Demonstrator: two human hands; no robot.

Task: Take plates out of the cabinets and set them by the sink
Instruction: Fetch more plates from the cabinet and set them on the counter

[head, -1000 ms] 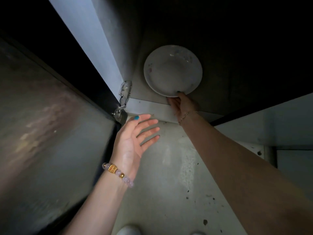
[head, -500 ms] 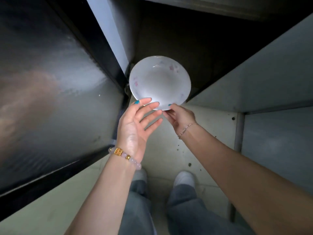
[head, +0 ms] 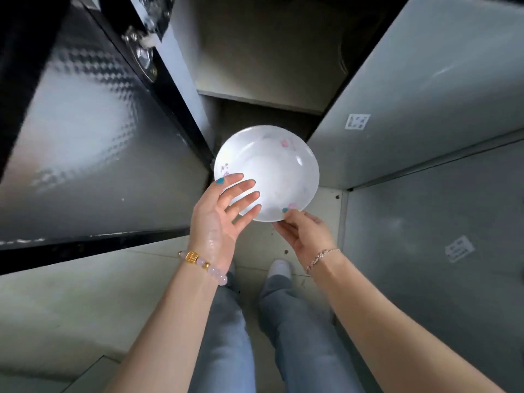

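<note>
- Pinching the near rim of the plate (head: 272, 165) with the right hand (head: 307, 236), thumb on top.
- Spreading straight fingers of the left hand (head: 218, 219) across its left edge; contact unclear.

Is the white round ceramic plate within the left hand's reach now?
Likely yes: the open left hand is at the white plate, nothing between them; the right hand pinches its near edge.

Cabinet opening (head: 269, 46) at 12 o'clock: free passage, shelf edge (head: 261, 101) crossing it. Open cabinet door (head: 93, 143) blocks 9 to 11 o'clock; hinge (head: 143, 56) juts at its inner edge. Grey panels (head: 431, 89) block 1 to 4 o'clock. Plate (head: 280, 171) fills narrow gap between them. Floor (head: 71, 307) free at 7 to 8 o'clock; legs (head: 297, 321) at 6.
</note>
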